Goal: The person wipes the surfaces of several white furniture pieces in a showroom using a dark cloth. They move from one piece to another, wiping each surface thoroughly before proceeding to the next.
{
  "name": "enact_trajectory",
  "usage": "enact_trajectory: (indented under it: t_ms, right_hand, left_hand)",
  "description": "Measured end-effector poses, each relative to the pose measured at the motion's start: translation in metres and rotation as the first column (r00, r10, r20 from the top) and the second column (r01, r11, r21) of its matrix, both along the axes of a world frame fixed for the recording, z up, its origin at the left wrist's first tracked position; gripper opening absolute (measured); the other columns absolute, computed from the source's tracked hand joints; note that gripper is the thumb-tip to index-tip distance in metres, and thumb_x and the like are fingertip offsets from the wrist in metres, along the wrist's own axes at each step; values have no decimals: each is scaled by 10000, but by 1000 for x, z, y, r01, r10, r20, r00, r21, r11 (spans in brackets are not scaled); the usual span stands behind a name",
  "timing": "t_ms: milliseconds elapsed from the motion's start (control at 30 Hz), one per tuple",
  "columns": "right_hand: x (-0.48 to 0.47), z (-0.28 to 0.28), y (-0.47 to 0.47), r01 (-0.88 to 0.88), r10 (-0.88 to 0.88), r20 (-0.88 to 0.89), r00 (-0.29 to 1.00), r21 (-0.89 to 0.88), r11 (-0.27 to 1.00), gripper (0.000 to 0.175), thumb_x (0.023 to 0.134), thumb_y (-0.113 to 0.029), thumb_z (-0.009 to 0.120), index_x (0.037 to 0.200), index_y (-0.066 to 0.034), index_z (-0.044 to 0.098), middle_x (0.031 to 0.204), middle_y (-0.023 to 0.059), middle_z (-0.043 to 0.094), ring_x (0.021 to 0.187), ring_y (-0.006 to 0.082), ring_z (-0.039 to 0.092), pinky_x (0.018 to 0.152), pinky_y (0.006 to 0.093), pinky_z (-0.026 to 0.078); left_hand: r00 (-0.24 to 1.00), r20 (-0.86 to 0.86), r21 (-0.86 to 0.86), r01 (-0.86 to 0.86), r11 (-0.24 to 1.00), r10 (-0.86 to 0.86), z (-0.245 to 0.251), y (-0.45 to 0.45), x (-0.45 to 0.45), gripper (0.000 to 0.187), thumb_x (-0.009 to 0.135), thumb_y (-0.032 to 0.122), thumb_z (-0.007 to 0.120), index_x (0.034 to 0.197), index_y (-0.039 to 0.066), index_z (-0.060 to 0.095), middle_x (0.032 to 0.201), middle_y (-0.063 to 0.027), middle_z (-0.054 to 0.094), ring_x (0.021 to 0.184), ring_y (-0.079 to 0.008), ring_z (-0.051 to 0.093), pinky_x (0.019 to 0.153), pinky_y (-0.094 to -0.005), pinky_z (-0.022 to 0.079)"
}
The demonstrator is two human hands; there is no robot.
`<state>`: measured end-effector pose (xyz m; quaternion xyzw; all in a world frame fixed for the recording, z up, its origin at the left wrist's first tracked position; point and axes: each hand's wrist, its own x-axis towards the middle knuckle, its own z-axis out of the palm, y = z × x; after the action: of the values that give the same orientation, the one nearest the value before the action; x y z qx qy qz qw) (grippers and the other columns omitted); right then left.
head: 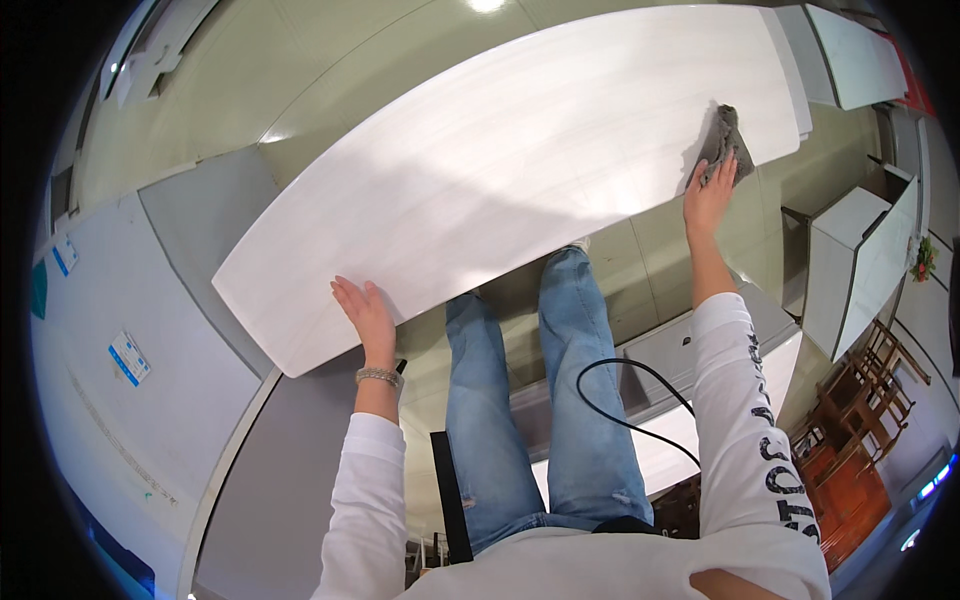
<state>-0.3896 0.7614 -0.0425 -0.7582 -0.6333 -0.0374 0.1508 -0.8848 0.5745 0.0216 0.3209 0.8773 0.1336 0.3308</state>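
A long white tabletop (480,165) with a curved far edge stretches across the view before me. My right hand (710,196) presses a crumpled grey cloth (739,154) onto its right part, close to the near edge. Part of the cloth is hidden under the fingers. At the left end my left hand (366,311) rests by the near edge, fingers apart and holding nothing. A bracelet (377,375) circles the left wrist.
A white wall or panel with labels (129,358) stands at the left. A black cable (637,361) loops beside my right leg. White-topped cabinets (855,247) stand at the right, with wooden chairs (862,397) below them. Another white surface (667,450) lies behind my legs.
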Motion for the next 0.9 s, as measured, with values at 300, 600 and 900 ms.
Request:
enact_trajectory:
  t_ms: [300, 600, 900]
  right_hand:
    - [-155, 38, -123, -622, 461, -436, 773, -378, 686, 575, 760, -98, 522, 1324, -210, 508, 1490, 32, 347, 1381, 220, 299, 1116, 448, 215]
    - [45, -15, -24, -213, 223, -238, 945, 67, 975, 564, 828, -95, 580, 1374, -88, 439, 1472, 147, 352, 1324, 354, 355, 1063, 503, 273]
    - [179, -18, 108, 365, -235, -557, 796, 133, 922, 624, 920, -312, 532, 1429, -24, 315, 1467, 207, 313, 1343, 365, 318, 1114, 442, 253]
  left_hand:
    - [987, 114, 46, 105, 993, -109, -4, 92, 139, 666, 990, 339, 352, 1459, -59, 96, 1535, -256, -1, 1432, -365, -5, 1158, -413, 53]
    - [979, 150, -12, 145, 989, -142, -4, 143, 189, 650, 997, 361, 324, 1477, -10, 88, 1540, -243, -45, 1437, -350, -37, 1156, -406, 49]
    - [987, 87, -109, 144, 984, -134, -13, 143, 196, 695, 977, 458, 314, 1501, 74, 66, 1558, -185, -73, 1441, -349, -51, 1082, -618, 12]
